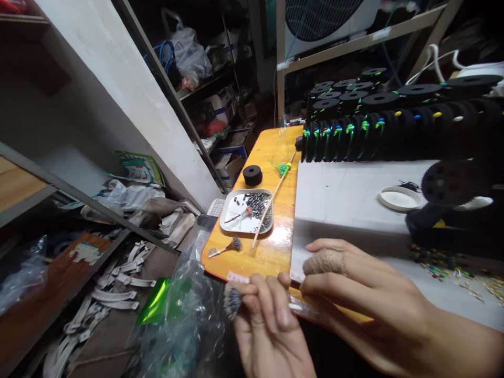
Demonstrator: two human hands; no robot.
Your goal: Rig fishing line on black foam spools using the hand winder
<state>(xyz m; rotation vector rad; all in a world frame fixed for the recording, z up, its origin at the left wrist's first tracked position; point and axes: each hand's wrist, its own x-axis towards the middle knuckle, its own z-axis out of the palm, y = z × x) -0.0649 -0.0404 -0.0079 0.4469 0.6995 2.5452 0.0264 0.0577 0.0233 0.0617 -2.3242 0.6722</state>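
Note:
My left hand (pixel 271 320) is closed around a thin white stick with a bristly grey head (pixel 232 303). The grey head sticks out on the left, past my thumb and forefinger. On the other side, a short white end of the stick shows, pointing at my right hand (pixel 362 289). The fingers of my right hand are bent, and a tan wrap (pixel 325 261) covers one of them. Its thumb side is mostly hidden, so what it pinches cannot be seen. A similar stick with a dark clustered head (pixel 235 243) lies on the orange board (pixel 283 231) beyond my hands.
A white tray (pixel 232 228) holds small black and metal pieces. A long thin rod (pixel 279 184) leans over its edge. Black foam rings (pixel 252 175) sit behind. Wound black spools (pixel 354 139), a white lid (pixel 399 198) and scattered beads (pixel 441 265) are on the right.

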